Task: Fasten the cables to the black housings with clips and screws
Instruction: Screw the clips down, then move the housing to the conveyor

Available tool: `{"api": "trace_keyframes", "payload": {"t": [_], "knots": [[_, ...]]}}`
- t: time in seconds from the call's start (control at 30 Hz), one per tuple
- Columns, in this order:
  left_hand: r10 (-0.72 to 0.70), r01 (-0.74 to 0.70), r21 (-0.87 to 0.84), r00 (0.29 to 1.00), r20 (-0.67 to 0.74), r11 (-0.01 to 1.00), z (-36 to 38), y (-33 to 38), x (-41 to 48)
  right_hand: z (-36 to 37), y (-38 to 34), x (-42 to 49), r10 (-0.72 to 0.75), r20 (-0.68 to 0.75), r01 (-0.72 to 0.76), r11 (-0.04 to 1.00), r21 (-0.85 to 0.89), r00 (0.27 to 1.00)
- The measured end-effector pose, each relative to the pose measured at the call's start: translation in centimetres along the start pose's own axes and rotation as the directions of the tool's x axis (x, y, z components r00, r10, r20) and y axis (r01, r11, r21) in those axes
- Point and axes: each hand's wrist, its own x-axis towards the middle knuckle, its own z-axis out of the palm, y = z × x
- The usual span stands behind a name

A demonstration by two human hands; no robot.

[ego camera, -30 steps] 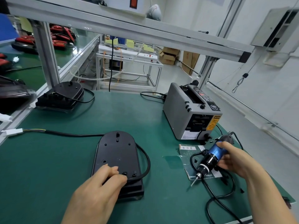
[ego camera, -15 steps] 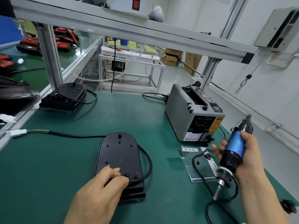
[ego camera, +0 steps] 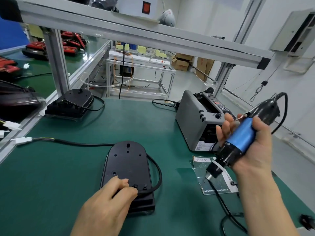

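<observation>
Your right hand (ego camera: 252, 147) grasps the blue-and-black electric screwdriver (ego camera: 238, 140), raised above the green bench mat (ego camera: 51, 184) with its bit tilted down and left. The flat black plastic housing (ego camera: 127, 164) lies on the mat before you, the black cable (ego camera: 157, 169) curving round its right edge. Your left hand (ego camera: 109, 203) rests curled on its near end; whether it pinches the small clip (ego camera: 135, 186) there is unclear.

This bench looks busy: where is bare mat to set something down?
Free: the green mat between the near black oval housing, the far black housing and the grey box-shaped machine; the near-left corner below the black cable. Crowded: the papers under the blue screwdriver in the right hand.
</observation>
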Motion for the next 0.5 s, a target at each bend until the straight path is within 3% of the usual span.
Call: {"api": "trace_keyframes", "payload": {"t": [0.3,0.5], "knots": [[0.012,-0.011,0.022,1.000,-0.026,1.000,-0.2,0.6,0.4,2.4,2.5,-0.2,-0.128,0.096,0.148,0.959,-0.241,0.987],[-0.020,0.020,-0.007,1.000,-0.002,1.000,-0.1,0.3,0.1,5.3,3.1,-1.0,-0.158,0.164,0.189,0.963,-0.195,0.974]]}}
